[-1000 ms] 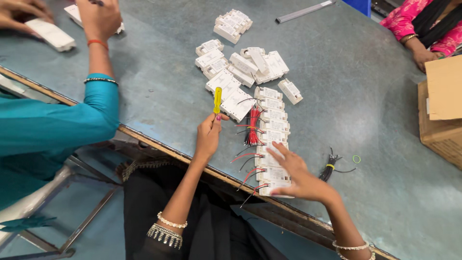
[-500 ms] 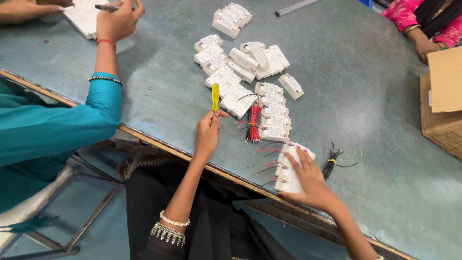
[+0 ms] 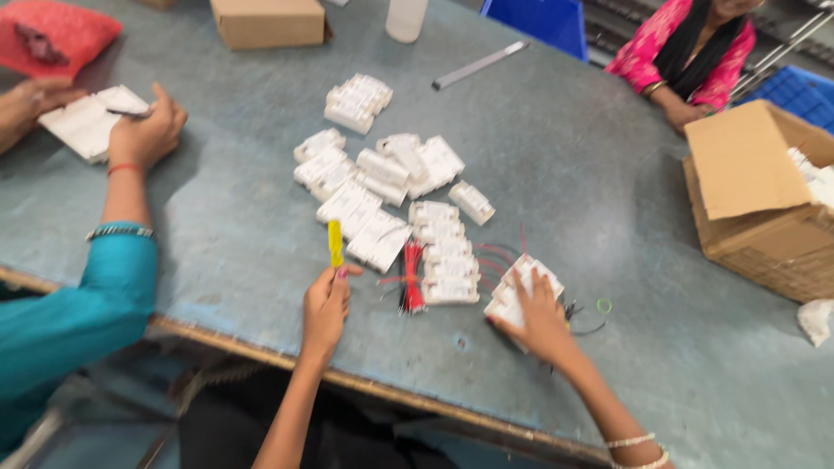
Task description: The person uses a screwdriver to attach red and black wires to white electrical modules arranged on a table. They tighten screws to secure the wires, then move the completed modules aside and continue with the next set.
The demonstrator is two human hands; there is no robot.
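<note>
My left hand (image 3: pixel 326 306) is closed around a yellow-handled screwdriver (image 3: pixel 334 243), held upright near the table's front edge. My right hand (image 3: pixel 537 314) presses down on a group of white plastic switch parts (image 3: pixel 524 287) with red wires, turned at an angle to the right of the main row. A row of white switch parts (image 3: pixel 445 252) lies between my hands, beside a bundle of red wires (image 3: pixel 412 276). More white parts (image 3: pixel 375 178) are heaped further back on the grey-blue table (image 3: pixel 217 217).
A person in teal sleeves (image 3: pixel 143 135) works on white parts at the left. Another person in pink (image 3: pixel 673 65) sits at the far right. An open cardboard box (image 3: pixel 764 200) stands right, a closed one (image 3: pixel 268 22) at the back, with a metal strip (image 3: pixel 479 64) nearby.
My right hand has slid a group of white parts rightward, away from the row, and turned them. My left hand keeps the screwdriver upright. The view has tilted up, showing more of the table's back.
</note>
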